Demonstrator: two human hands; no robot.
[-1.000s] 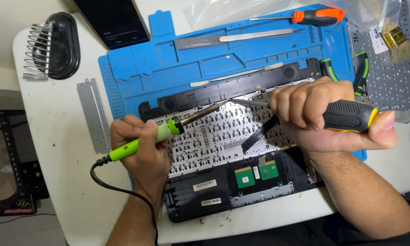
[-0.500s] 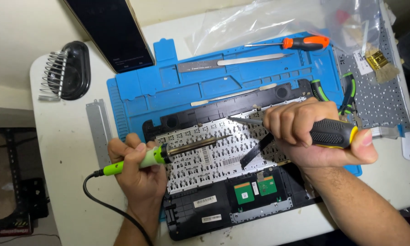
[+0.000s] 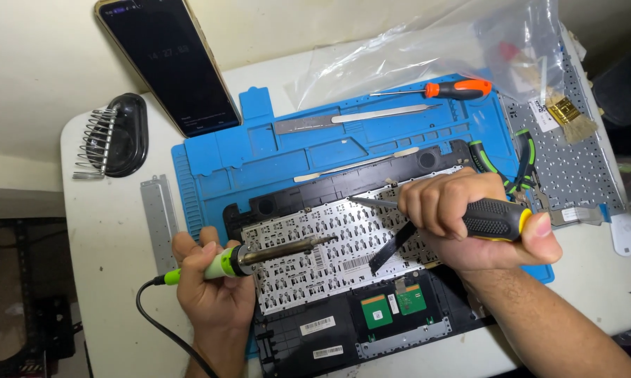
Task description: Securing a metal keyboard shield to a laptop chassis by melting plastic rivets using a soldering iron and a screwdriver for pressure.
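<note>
Laptop shell lies opened on the blue mat, keyboard backing not yet lifted out. Our left hand clamps the soldering iron; our right hand grips a screwdriver, tip on the backing.

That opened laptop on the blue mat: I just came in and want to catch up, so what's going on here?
A person is working on the back of the laptop's keyboard, which lies in the black case on a blue mat. The left hand holds a green-handled soldering iron with its tip over the keyboard plate. The right hand grips a black and yellow screwdriver pointed at the plate's upper edge.
</note>
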